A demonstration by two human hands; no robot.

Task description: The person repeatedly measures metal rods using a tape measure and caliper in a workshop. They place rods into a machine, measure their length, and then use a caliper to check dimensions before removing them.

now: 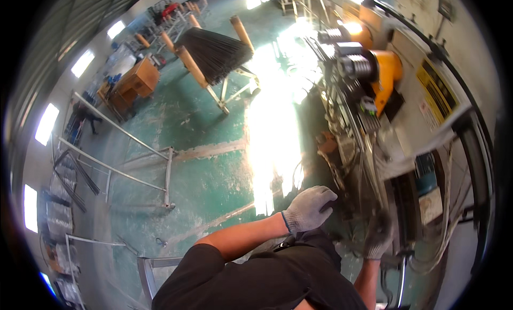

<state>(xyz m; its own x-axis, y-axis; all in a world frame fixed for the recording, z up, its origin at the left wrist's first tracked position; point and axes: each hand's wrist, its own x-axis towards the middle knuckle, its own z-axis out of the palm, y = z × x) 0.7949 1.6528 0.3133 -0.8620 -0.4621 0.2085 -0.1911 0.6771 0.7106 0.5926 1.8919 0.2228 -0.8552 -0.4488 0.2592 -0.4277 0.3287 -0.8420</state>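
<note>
Left hand [310, 208] gloved, grip loosely curled on machine bed [352, 150]; right hand [379, 236] blurred, grip unclear. Steel rods [368, 187]: stiff, heavy; hold mid-length.

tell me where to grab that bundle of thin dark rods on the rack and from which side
Grip the bundle of dark rods around its middle, between the padded rack posts, coming from above. The rods lie flat in the cradle with the posts at either side, so only the top is open. This is a guess; it is far and small.
</note>
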